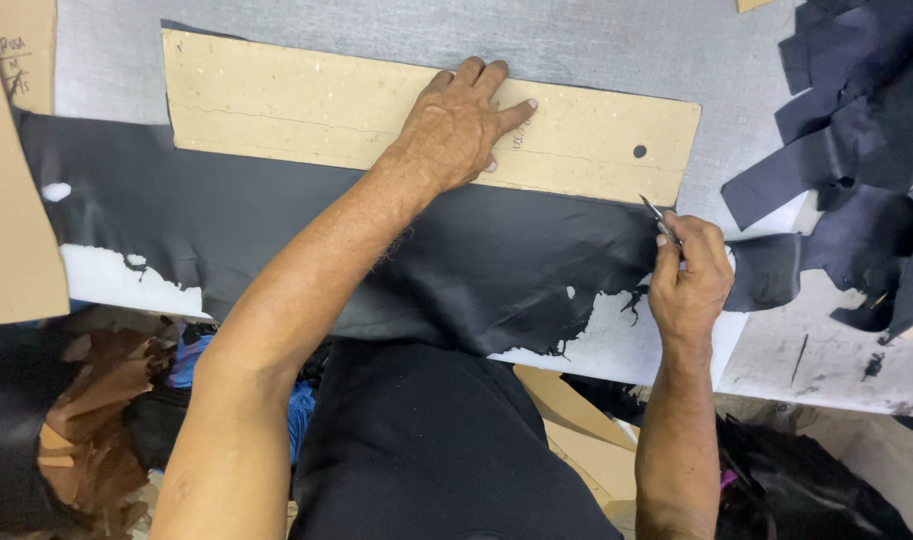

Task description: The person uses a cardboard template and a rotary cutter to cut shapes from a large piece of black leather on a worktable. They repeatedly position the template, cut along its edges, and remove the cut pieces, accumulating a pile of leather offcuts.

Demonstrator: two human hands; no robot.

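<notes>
- Below the near edge of the table (pixel 846 385), brown and black scraps (pixel 86 430) lie in a heap at the left, and cardboard pieces (pixel 576 420) lean under the middle.
- A black sheet (pixel 276 240) lies along the near edge, reaching from the left side to near the right; its near border is ragged and torn, with the pale tabletop showing through the gaps.
- The right hand (pixel 688 280) sits at the sheet's right end, near the near edge. Its fingers are bunched together, pinching a thin knife (pixel 658 218) whose tip touches the near right corner of the template.
- The template (pixel 306 105), a long tan cardboard strip with a small round hole near its right end, lies flat over the far border of the sheet.
- The left hand (pixel 456 125) rests palm down on the middle of the template, fingers slightly spread and pressed flat on the card.
- Another cardboard piece (pixel 11 200) lies along the left edge.
- Cut black strips (pixel 856 120) are piled at the far right corner, well apart from the left hand.
</notes>
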